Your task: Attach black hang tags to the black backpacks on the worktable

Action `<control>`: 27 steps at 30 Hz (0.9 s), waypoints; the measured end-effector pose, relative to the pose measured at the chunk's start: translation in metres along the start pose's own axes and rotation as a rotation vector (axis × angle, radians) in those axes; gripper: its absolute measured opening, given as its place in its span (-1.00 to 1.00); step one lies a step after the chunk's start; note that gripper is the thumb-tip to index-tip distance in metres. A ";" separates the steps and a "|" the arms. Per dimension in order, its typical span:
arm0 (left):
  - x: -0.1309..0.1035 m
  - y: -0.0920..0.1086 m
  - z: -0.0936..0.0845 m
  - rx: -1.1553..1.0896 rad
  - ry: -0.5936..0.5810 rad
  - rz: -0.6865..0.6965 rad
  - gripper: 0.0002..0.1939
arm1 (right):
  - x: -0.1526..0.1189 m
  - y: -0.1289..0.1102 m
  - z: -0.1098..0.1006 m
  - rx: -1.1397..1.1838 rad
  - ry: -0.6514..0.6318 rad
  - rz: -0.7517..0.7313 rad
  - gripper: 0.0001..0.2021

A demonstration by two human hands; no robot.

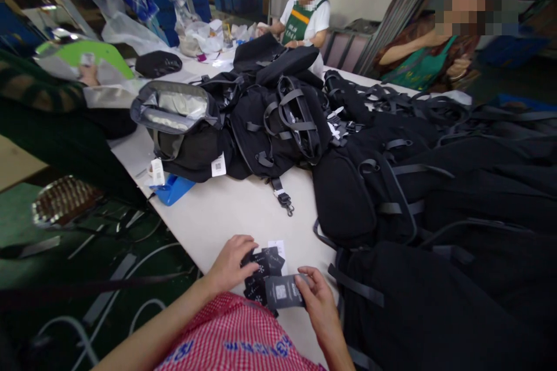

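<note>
My right hand (319, 301) pinches a dark grey hang tag (285, 291) with a printed square code on it, between thumb and fingers. Beside it, my left hand (230, 264) has its fingers curved and apart over the left edge of a loose pile of black hang tags (261, 269). Its thumb rests near the tags, and its fingertips are partly hidden behind them. A white label (278, 248) sticks out at the back of the pile. All of this lies at the table's near edge, in front of my red checked apron (226, 336).
Black backpacks (348, 197) are heaped along the right side of the white table (217, 208). An open bag with silvery lining (176, 101) stands at the back left. A strap with a metal hook (282, 197) hangs toward me. Two people work across the table; another person's hand (89, 72) shows at left.
</note>
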State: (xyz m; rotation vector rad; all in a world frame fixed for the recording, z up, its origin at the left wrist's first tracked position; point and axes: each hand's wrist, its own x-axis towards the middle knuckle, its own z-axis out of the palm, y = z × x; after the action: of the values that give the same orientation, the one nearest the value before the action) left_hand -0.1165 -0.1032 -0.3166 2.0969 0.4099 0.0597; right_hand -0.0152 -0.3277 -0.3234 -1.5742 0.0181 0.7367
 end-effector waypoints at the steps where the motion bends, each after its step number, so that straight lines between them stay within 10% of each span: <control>1: -0.003 0.013 0.005 0.061 -0.100 0.091 -0.51 | 0.000 -0.001 0.003 -0.006 0.000 -0.011 -0.42; 6: -0.011 0.044 0.031 0.272 -0.416 0.263 -0.29 | 0.001 0.000 0.012 -0.066 -0.037 -0.078 -0.50; 18: -0.010 0.049 0.020 0.032 -0.367 0.142 -0.42 | -0.007 -0.006 0.007 -0.020 -0.183 0.021 -0.43; 27: -0.014 0.037 0.017 -0.635 -0.498 -0.072 -0.39 | -0.011 -0.011 0.002 0.148 -0.300 -0.005 -0.39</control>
State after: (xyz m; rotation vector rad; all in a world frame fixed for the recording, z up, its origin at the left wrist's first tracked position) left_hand -0.1159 -0.1389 -0.2926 1.4028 0.1325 -0.3297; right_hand -0.0201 -0.3281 -0.3081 -1.3111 -0.1488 0.9394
